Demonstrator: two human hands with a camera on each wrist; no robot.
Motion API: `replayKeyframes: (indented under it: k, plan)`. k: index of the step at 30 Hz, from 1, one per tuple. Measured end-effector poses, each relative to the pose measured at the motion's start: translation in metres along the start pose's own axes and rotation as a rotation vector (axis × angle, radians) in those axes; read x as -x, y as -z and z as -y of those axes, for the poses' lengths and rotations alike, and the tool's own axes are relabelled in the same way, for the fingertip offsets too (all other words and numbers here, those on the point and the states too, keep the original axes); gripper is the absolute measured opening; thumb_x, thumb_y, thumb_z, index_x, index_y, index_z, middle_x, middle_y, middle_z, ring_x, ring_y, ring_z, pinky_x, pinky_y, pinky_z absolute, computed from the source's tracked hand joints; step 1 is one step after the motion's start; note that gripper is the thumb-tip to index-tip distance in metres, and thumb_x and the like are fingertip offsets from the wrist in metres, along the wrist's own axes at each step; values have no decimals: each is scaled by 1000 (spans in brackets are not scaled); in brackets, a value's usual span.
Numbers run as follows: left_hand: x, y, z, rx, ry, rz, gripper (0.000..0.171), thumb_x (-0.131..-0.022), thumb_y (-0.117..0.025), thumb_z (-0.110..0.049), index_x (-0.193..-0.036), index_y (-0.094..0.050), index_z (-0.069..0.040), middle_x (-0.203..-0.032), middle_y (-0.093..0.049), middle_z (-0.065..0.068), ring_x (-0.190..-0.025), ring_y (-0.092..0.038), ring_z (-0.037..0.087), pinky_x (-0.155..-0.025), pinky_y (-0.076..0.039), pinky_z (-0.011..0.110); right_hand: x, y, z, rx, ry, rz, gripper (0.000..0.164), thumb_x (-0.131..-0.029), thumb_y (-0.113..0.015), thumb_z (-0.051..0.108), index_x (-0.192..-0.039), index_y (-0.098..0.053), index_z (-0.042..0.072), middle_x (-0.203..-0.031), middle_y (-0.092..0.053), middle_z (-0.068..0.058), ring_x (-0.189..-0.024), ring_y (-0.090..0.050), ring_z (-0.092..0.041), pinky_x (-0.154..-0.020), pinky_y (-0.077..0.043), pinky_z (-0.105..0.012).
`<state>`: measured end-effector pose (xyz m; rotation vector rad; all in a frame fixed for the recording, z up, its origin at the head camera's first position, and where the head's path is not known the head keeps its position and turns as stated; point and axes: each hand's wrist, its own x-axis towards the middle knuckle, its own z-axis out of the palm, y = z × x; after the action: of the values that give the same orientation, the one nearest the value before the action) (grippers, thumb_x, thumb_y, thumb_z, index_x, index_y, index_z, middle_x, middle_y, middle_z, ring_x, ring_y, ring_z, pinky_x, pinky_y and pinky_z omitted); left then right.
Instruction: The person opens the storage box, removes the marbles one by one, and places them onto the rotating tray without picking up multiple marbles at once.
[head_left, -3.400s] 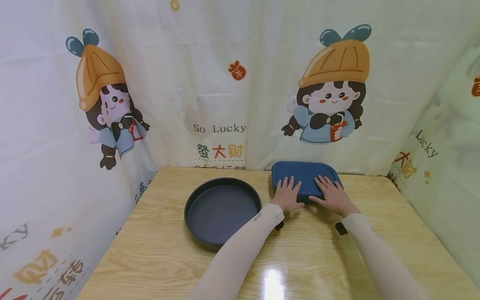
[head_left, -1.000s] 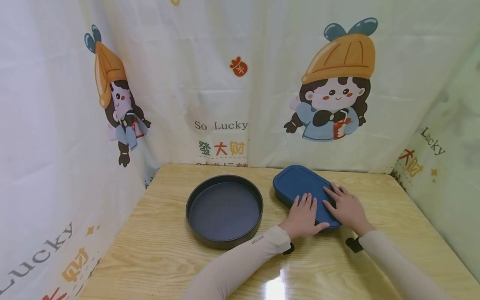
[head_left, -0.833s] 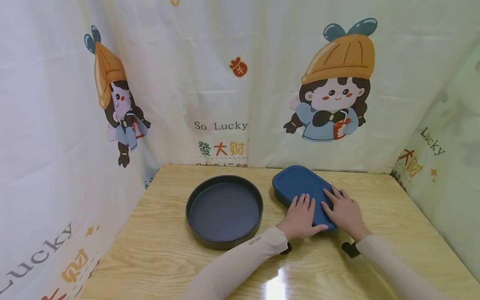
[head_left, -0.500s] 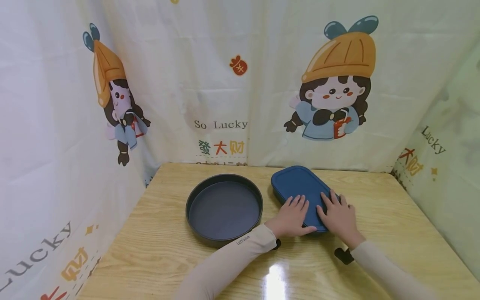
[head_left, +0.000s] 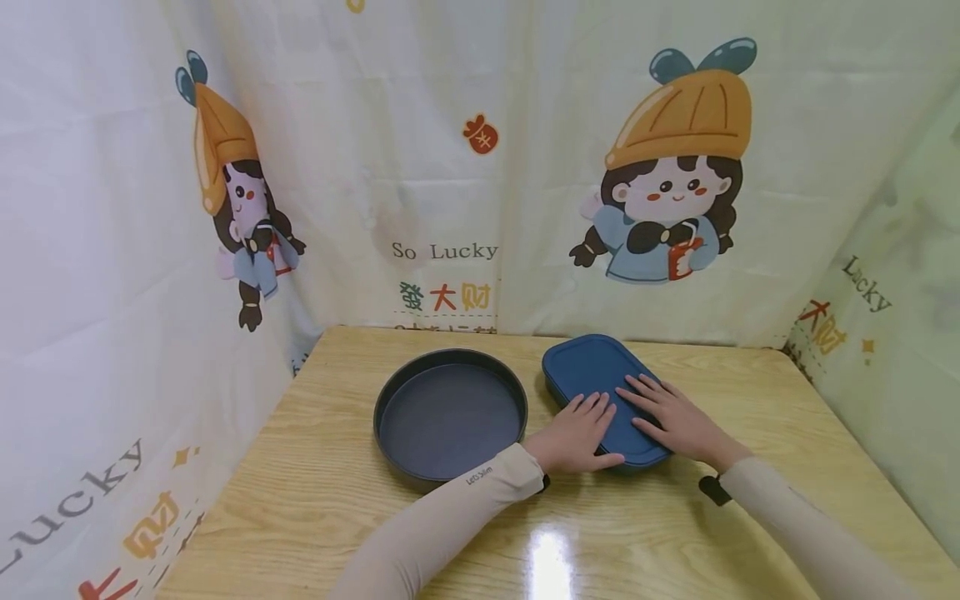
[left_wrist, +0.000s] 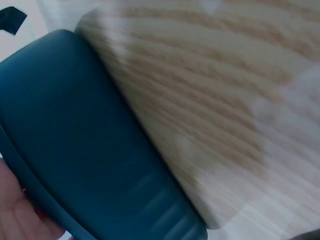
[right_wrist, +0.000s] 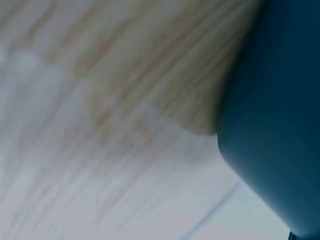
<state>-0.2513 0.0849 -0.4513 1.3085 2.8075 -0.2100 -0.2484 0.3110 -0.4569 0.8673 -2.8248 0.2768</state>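
A dark-blue lidded box with rounded corners [head_left: 592,367], like a food container, stands slantwise on the table, one end toward the back curtain. My left hand [head_left: 573,437] rests on the left side of its lid, fingers extended, thumb reaching along the near end. From the right, my right hand [head_left: 678,421] lies over the lid with fingers spread and straight. The left wrist view has the box's side wall [left_wrist: 100,135] large, with part of the left hand [left_wrist: 20,215] at the lower left. In the right wrist view only the box's smooth side [right_wrist: 280,120] shows; the hand is hidden.
A round dark pan [head_left: 450,417] with a raised rim stands left of the box, partly behind the left sleeve [head_left: 450,521]. The wooden table [head_left: 300,508] backs onto a printed curtain [head_left: 420,167], with more curtain at both sides.
The box lay lengthwise left to right 3.4 seconds ago; it has since turned, its right end swinging toward me. Lately its near end shifted left, and my right hand slid farther onto the lid.
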Motion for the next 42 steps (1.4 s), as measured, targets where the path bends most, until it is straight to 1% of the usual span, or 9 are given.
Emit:
replayKeyframes:
  k: [5,9,14,20,26,31,36,39,42]
  plan:
    - [-1,1,5,-13,-20,16,77,-93,-21,-66,-152,-9,-18,-159,-9,1,-148,-9,15,-119,-13,34,2,-5,1,-8,-53,16,53,-95,-51,36,-142,-42,14,-149,-35,-18,-138,-29,-41,-110,-19,-55]
    - [1,0,10,67,9,9,74,-94,-21,-64,-152,-10,-20,-160,-7,3,-148,-6,17,-120,-11,36,2,-7,10,-2,-113,3,53,-95,-51,37,-142,-42,14,-149,-34,-19,-138,-28,-43,-108,-18,-59]
    - [13,-5,8,161,87,-54,78,-93,-24,-65,-152,-9,-15,-160,-3,8,-148,-1,21,-119,-11,39,4,-10,26,15,-182,-37,54,-94,-51,38,-141,-43,13,-148,-36,-22,-135,-30,-46,-107,-20,-62]
    - [33,-6,0,294,212,-157,85,-92,-35,-64,-151,-10,-8,-159,-7,13,-148,-6,25,-118,-17,42,6,-10,45,39,-277,-67,54,-93,-54,32,-141,-44,11,-147,-35,-24,-135,-30,-46,-107,-19,-64]
    - [48,-11,-8,463,315,-173,90,-90,-43,-61,-151,-8,-4,-158,-8,15,-147,-11,27,-117,-19,40,4,-10,63,50,-375,-66,54,-93,-53,32,-141,-43,8,-146,-35,-26,-135,-29,-48,-107,-19,-65]
    - [52,-21,-12,520,383,-163,94,-88,-51,-60,-150,-11,-2,-158,-10,16,-147,-11,28,-117,-20,41,4,-11,70,40,-413,-85,52,-95,-49,32,-140,-44,6,-145,-36,-27,-135,-28,-48,-108,-19,-63]
    - [49,-29,-14,462,419,-127,94,-86,-52,-62,-149,-19,-1,-157,-14,16,-146,-14,30,-116,-23,41,7,-12,69,57,-342,-139,50,-93,-54,32,-135,-50,5,-142,-43,-25,-133,-34,-46,-106,-22,-64]
    - [47,-32,-14,393,409,-122,94,-86,-49,-65,-149,-19,-2,-157,-14,16,-146,-14,29,-116,-22,42,10,-13,66,139,-212,-192,51,-88,-60,34,-130,-55,7,-135,-51,-22,-127,-44,-42,-102,-29,-64]
    - [44,-34,-13,306,400,-131,96,-85,-44,-69,-150,-18,-4,-158,-14,15,-147,-14,28,-117,-21,42,11,-13,65,235,-67,-243,51,-88,-58,42,-127,-59,9,-128,-58,-18,-119,-52,-38,-98,-35,-63]
